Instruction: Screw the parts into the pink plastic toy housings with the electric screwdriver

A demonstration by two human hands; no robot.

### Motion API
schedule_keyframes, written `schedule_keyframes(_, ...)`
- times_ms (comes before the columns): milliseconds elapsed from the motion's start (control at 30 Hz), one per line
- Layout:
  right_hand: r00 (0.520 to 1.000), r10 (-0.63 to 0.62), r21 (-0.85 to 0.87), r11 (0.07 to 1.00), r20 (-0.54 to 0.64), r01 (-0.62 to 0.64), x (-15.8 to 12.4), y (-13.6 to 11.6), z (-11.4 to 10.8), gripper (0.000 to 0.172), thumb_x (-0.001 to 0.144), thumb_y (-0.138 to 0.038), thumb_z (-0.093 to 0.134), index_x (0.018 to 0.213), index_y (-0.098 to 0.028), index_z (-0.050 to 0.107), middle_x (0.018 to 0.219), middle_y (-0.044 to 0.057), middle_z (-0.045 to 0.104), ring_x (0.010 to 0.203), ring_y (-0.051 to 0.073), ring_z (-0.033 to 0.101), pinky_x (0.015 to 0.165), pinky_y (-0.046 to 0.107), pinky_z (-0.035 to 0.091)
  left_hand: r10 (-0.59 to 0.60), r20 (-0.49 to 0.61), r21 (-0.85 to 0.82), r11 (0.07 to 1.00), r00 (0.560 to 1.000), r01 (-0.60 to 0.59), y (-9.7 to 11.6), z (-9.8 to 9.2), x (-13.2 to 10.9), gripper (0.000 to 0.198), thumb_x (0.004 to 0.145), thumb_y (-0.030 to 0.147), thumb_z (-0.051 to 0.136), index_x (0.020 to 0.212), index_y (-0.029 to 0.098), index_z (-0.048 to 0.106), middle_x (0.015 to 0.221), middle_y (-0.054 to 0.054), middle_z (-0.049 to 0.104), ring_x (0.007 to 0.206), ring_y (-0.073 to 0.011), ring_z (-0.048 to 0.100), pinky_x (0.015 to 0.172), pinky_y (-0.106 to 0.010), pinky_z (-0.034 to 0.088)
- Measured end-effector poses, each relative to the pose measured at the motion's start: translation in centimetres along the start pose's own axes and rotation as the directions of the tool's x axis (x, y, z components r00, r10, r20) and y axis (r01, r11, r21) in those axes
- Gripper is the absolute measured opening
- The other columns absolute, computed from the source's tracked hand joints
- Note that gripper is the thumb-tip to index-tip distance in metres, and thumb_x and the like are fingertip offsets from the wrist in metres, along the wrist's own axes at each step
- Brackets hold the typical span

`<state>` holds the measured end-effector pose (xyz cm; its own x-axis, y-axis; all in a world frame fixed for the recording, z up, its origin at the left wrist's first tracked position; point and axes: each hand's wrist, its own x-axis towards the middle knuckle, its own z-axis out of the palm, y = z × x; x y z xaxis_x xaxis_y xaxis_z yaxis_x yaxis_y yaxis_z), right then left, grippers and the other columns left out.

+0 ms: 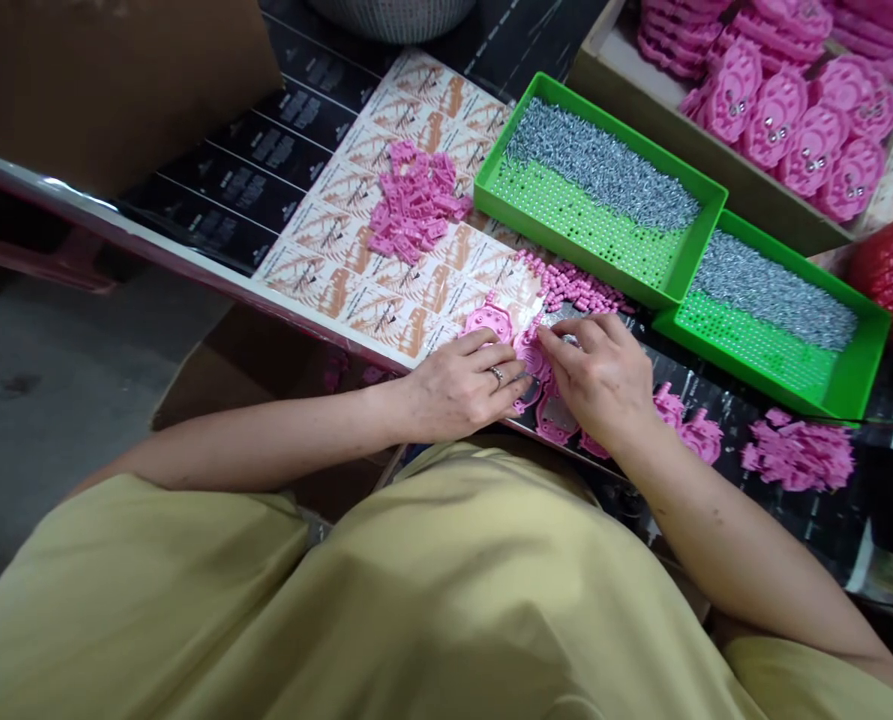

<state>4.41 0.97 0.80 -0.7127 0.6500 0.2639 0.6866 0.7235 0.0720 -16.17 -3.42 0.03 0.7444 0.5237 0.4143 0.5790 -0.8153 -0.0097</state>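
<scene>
- My left fingers (503, 356) lay bent across pink frames (489, 319) by the table (243, 190) edge; grasp unclear
- My right fingers (560, 350) bent beside them; whether pinching a piece, I couldn't tell

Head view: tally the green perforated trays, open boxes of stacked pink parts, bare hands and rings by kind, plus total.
Green perforated trays: 2
Open box of stacked pink parts: 1
Bare hands, left hand and right hand: 2
Ring: 1
Total: 6
</scene>
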Motion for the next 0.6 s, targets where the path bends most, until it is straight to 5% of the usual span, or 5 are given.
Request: schedule_keyframes(600,0.994,-0.031,-0.007,1.0,-0.109,0.03,-0.1,0.25,0.36,0.016,0.09,-0.018,0.059,0.1,-0.016,0.071,0.095,0.002,0.073,0.086,0.018,0.05,0.073,0.03,0.039,0.004,-0.031,-0.011,1.0,0.999,-0.004,-0.14,0.07,0.1,0.026,0.098,0.031,0.051,0.102,0.013,0.069,0.101,-0.008,0.073,0.096,-0.0199,0.065,0.088,-0.037,0.052)
